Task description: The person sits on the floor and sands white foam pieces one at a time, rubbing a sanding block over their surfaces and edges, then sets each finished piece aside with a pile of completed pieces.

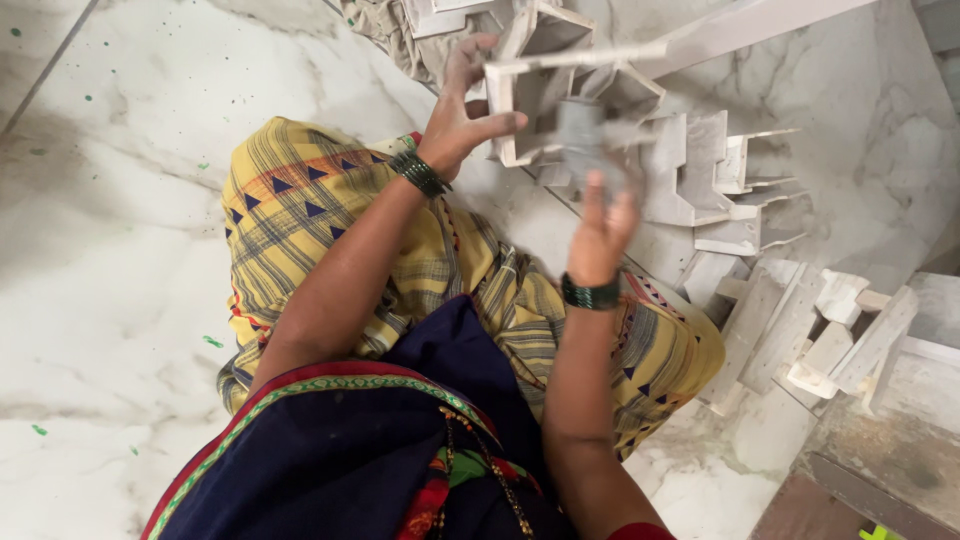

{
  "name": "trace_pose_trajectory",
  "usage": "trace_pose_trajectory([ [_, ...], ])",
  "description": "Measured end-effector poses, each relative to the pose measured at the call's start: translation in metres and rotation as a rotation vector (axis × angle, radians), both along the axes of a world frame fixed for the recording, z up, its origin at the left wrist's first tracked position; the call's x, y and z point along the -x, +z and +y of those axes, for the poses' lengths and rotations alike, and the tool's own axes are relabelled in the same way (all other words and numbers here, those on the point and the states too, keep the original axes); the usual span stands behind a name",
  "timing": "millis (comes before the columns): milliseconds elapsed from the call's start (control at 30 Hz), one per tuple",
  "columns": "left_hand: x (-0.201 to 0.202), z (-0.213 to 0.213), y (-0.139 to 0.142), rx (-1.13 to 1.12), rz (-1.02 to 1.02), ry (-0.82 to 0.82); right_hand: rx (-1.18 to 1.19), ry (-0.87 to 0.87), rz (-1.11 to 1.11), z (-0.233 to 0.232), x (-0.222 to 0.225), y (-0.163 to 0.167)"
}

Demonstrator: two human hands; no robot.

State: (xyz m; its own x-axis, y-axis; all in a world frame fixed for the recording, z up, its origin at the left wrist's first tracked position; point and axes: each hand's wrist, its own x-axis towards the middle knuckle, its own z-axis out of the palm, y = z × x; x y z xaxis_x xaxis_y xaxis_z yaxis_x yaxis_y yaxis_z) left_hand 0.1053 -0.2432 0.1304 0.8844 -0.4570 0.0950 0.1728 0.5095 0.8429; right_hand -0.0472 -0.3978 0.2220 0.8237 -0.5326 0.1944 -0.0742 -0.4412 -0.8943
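Left hand (462, 110) grips a white wooden frame piece (540, 75); right hand (603, 222), below it, holds a blurred grey block (580, 135), its shape unclear.

A white marble floor (120, 200) is seen all around, dotted with small green specks (212, 342). Loose pale wooden blocks (830, 340) are piled at the right — more white stepped pieces (735, 190) are scattered just above them. A rough grey slab (890, 450) is tucked into the lower right corner.
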Motion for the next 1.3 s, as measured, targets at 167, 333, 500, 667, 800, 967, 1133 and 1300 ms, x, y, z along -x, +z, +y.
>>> trace_pose_trajectory([
  [167, 0.001, 0.01, 0.016, -0.031, -0.334, 0.134, 0.245, -0.122, -0.123, -0.016, 0.016, 0.043],
  [333, 0.001, 0.01, 0.02, -0.344, -0.681, 0.361, 0.815, -0.036, -0.076, -0.014, -0.002, 0.058],
  [500, -0.001, 0.008, 0.013, -0.344, -0.745, 0.216, 1.025, 0.182, 0.049, 0.012, -0.014, 0.037],
  [667, -0.004, 0.012, 0.011, -0.322, -0.785, 0.083, 1.128, 0.316, 0.151, 0.028, -0.016, 0.01],
  [800, -0.006, 0.014, 0.015, -0.362, -0.806, 0.068, 1.128, 0.27, 0.16, 0.001, -0.031, 0.01],
  [967, -0.004, 0.009, 0.013, -0.392, -0.795, 0.07, 1.083, 0.254, 0.246, -0.012, -0.027, 0.015],
  [1133, -0.004, 0.005, 0.004, -0.385, -0.798, 0.126, 1.288, 0.38, 0.158, 0.03, -0.025, -0.001],
  [1300, 0.005, -0.001, 0.001, -0.379, -0.691, 0.131, 1.278, 0.458, 0.161, 0.034, -0.023, 0.0],
])
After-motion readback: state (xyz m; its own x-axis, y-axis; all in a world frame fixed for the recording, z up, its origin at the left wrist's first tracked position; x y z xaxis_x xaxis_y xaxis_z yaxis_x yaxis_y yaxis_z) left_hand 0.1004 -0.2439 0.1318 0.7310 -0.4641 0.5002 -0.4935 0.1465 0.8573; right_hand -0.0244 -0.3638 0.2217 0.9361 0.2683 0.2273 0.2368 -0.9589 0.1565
